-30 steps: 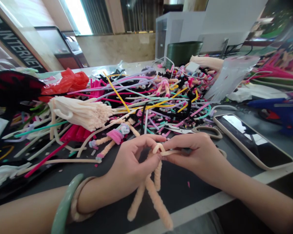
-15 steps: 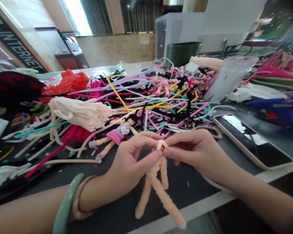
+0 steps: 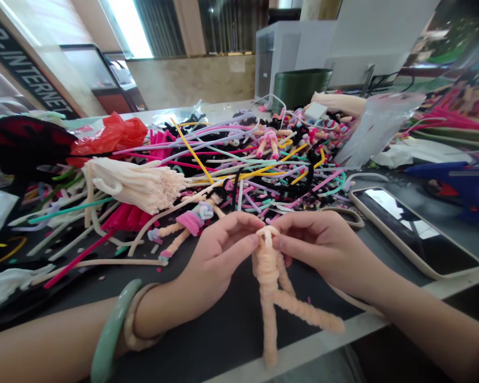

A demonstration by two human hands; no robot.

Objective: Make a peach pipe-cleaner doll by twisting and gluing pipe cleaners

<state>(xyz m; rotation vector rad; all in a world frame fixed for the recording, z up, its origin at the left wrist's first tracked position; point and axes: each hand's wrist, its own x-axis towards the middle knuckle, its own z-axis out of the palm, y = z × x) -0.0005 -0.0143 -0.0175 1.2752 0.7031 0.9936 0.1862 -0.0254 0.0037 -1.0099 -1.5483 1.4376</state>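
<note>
A peach pipe-cleaner doll body (image 3: 268, 274) hangs between my hands above the dark tabletop. Its torso is tightly coiled, and its wrapped limbs dangle down and out to the right. At its top is a small loop of pipe cleaner. My left hand (image 3: 225, 252) pinches the left side of that loop between thumb and fingers. From the right, my right hand (image 3: 317, 244) pinches the other side, its lower fingers partly hidden. Left of my hands lies a finished-looking doll (image 3: 186, 226) with a pink and lilac outfit.
Loose coloured pipe cleaners (image 3: 239, 175) heap across the table behind my hands. A cream pipe-cleaner bundle (image 3: 138, 183) lies left. To the right are a phone (image 3: 413, 229), scissors handles (image 3: 345, 215) and a blue glue gun (image 3: 459, 183). The pale table edge (image 3: 315, 340) runs in front.
The doll body has turned between my fingers: its torso now faces me and its limbs have swung to the right. Both hands keep their pinch at the top loop.
</note>
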